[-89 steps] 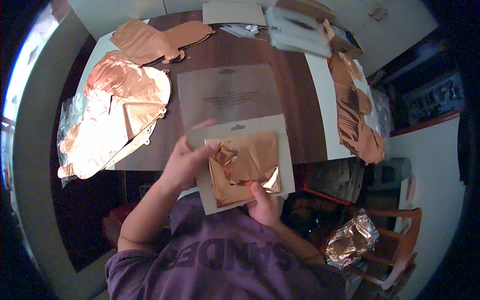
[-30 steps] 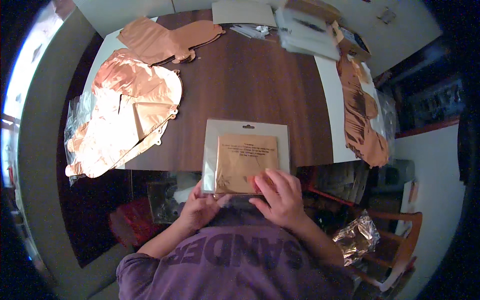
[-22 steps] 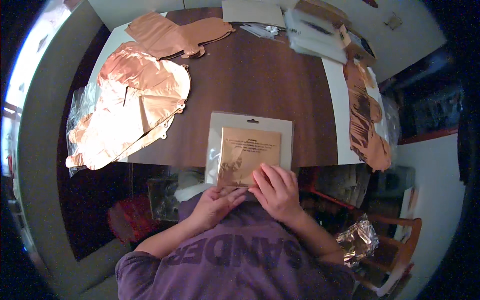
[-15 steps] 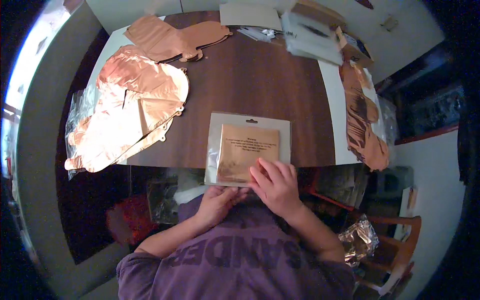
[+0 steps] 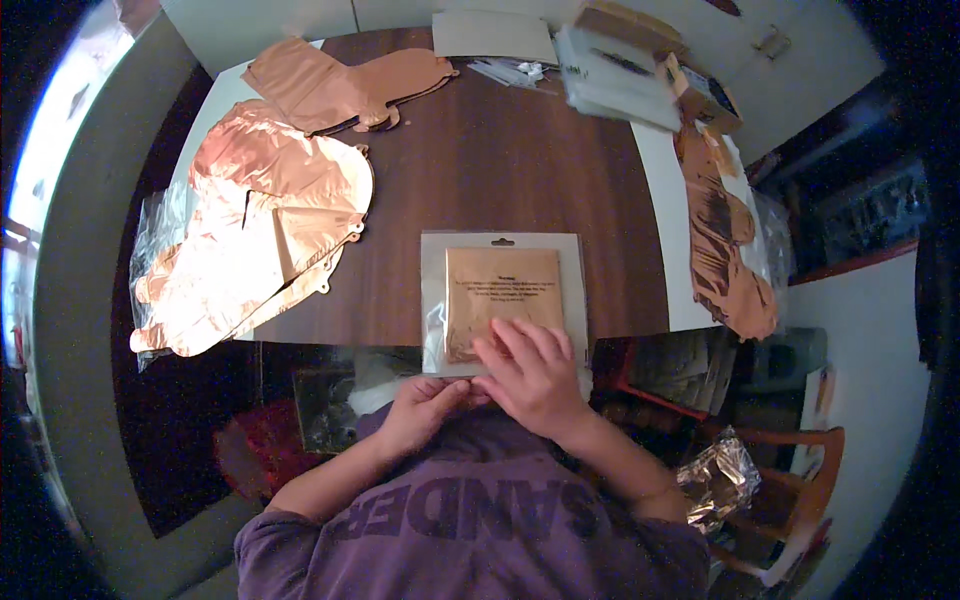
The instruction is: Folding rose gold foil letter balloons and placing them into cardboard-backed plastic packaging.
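Note:
A clear flat plastic bag (image 5: 433, 300) with a hang hole at its top lies at the table's near edge, its lower end reaching past that edge. Inside is a folded copper-coloured foil piece (image 5: 500, 265), with dark print visible over it. My left hand (image 5: 425, 408) is closed at the bag's bottom edge, thumb and fingers pinching there. My right hand (image 5: 535, 375) lies over the bag's lower right part, fingers spread and slightly bent. Its thumb comes close to the left fingertips. Whatever lies beneath the right palm is hidden.
Shiny copper foil balloons (image 5: 270, 220) lie flat at the table's left, with more copper foil (image 5: 350, 85) behind. Another foil strip (image 5: 725, 235) covers the right edge. At the back are a white box (image 5: 615, 80) and thin white straws (image 5: 500, 72). A wooden chair (image 5: 800, 480) stands right.
My right hand has slid left across the bag, nearer to my left hand. The bag has shifted slightly right in the picture, and the view has moved a little.

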Demonstrator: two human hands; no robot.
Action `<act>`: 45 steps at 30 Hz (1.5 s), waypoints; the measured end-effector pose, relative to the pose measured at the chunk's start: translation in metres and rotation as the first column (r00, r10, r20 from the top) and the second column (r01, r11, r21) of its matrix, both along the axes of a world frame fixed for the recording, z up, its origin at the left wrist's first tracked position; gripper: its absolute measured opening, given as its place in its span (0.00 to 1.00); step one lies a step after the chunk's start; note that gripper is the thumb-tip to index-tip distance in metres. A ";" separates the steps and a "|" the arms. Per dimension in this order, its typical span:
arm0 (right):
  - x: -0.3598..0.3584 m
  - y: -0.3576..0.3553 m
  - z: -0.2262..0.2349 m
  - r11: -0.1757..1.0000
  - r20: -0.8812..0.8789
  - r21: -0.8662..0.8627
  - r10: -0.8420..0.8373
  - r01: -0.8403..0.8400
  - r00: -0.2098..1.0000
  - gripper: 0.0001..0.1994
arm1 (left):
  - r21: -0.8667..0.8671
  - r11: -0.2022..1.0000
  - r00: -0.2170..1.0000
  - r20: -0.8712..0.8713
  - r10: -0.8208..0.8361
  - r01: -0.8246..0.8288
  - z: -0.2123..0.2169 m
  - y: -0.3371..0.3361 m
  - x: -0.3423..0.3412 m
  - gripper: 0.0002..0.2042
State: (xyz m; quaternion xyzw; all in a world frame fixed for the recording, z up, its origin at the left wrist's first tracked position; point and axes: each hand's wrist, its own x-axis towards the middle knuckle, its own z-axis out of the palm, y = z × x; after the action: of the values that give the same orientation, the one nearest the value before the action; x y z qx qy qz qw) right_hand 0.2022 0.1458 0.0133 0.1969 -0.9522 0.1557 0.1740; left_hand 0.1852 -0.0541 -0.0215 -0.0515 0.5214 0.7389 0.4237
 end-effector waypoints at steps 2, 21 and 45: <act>-0.003 -0.003 -0.001 0.999 -0.034 0.044 0.024 -0.023 0.999 0.25 | 0.063 0.998 0.994 -0.108 0.015 -0.008 -0.010 0.006 0.003 0.13; -0.012 -0.016 -0.013 0.994 -0.020 -0.079 -0.079 0.077 0.997 0.23 | -0.121 0.985 0.968 -0.207 -0.143 0.120 0.024 -0.006 -0.016 0.16; -0.013 0.058 -0.008 0.969 0.261 0.182 -0.209 0.165 0.942 0.40 | -0.770 0.606 -0.244 -0.560 -0.792 -0.201 0.021 0.017 -0.099 0.38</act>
State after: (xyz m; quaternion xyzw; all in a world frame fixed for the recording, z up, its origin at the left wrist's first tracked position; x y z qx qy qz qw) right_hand 0.1890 0.2033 0.0056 0.0945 -0.9909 0.0889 0.0366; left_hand 0.0858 -0.0374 -0.0004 0.5227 0.8436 0.1192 0.0299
